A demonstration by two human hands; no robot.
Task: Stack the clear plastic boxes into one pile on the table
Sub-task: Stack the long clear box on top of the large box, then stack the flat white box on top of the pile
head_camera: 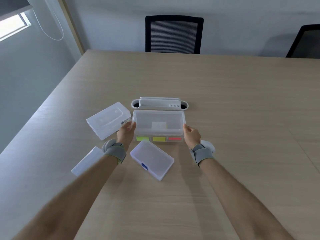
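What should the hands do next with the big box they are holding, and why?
Probably let go of it. The left hand and right hand hold the big box, which seems to sit on the box with coloured notes. Three other boxes lie unstacked.

Both hands (126, 131) (190, 133) forward (wrists strapped), fingers curled.

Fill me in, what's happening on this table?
A person is stacking clear plastic boxes. The left hand and right hand grip the short ends of a large clear box, which sits over a box of coloured notes. Three more lie loose on the table: a lidded box at left, a blue-latched box nearest, a flat box under the left forearm.
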